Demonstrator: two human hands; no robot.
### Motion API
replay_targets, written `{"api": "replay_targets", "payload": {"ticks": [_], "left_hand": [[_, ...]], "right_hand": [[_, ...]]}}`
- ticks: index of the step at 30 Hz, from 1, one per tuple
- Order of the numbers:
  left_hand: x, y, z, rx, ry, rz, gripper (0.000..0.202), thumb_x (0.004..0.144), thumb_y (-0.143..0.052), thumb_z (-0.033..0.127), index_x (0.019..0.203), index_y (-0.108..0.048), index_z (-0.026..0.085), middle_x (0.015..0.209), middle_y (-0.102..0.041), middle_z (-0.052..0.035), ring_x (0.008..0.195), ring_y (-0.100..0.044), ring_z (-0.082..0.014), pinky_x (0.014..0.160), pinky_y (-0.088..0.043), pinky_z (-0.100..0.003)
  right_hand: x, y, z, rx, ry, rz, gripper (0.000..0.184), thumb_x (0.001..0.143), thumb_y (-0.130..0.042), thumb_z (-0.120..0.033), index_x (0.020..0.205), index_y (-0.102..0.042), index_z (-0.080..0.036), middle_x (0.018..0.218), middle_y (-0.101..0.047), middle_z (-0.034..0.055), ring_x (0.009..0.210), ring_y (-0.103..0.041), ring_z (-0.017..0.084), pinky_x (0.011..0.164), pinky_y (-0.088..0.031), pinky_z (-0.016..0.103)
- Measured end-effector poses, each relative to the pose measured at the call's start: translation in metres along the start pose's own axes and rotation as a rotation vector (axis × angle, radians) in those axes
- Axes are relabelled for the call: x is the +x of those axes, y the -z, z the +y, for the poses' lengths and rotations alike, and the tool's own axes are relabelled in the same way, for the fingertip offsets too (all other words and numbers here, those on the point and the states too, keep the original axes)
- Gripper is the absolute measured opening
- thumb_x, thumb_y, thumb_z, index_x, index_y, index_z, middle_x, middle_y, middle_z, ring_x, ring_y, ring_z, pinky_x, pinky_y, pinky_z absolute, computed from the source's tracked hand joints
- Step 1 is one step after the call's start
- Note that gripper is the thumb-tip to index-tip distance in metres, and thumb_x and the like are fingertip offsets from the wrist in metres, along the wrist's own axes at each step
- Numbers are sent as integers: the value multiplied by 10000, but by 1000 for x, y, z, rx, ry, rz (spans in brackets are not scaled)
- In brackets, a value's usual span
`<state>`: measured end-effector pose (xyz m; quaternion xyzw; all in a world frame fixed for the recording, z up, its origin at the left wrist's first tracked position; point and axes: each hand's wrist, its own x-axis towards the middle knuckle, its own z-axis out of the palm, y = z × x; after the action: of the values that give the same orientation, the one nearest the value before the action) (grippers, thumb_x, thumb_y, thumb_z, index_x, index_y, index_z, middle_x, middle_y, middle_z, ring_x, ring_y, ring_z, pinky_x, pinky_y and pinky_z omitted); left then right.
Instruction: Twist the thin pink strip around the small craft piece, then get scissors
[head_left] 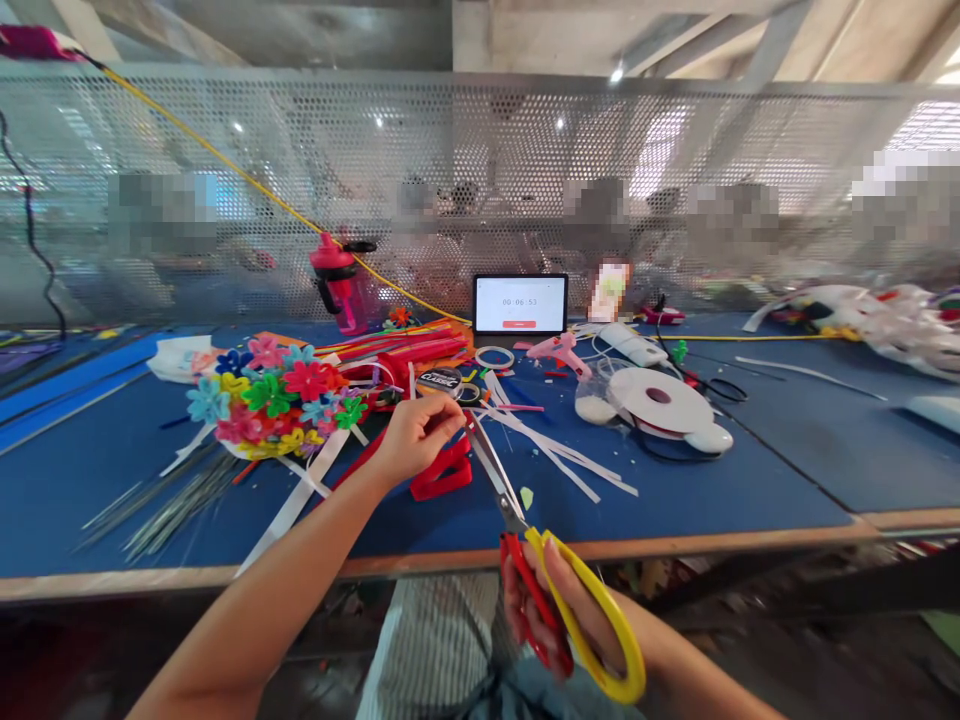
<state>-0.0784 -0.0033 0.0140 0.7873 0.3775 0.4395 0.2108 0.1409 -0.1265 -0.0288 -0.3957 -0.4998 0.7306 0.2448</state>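
My right hand (555, 605) is closed around the red and yellow handles of a pair of scissors (513, 512), near the table's front edge. The blades point up and away, slightly apart, and their tips reach my left hand (424, 432). That hand is pinched, thumb against fingers; whatever lies between them is too small to make out, though a speck of red shows by the blade tips. A folded red strip (441, 480) lies on the table just below my left hand. Left of it sits a bunch of colourful fuzzy flowers (281, 392).
On the blue table (720, 490) are thin grey wires (180, 510), white strips (562, 450), a pink glue gun (559, 350) and a white spool (637, 400). Behind stand a tablet with a timer (520, 303) and a pink bottle (345, 285), before a perforated metal screen (420, 130).
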Motion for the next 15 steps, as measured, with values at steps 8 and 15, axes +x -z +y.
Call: {"api": "replay_targets", "payload": {"ticks": [8,15], "left_hand": [[-2,1,3,30,-73,-51,166,849,-507,247,748,-585,142,647,-549,6,590,-461,-82,572,-361,-198],[-2,2,7,38,-43,-54,186,849,-498,260,717,-565,146,637,-543,9,590,-465,-86,569,-358,-201]], "right_hand": [[10,-7,-15,-22,-31,28,718,731,-171,-835,817,-442,-175,447,-468,-50,309,-385,58,355,-336,181],[12,-6,-24,-151,59,34,706,687,-186,-865,751,-395,-194,395,-426,-74,258,-330,45,284,-305,154]]}}
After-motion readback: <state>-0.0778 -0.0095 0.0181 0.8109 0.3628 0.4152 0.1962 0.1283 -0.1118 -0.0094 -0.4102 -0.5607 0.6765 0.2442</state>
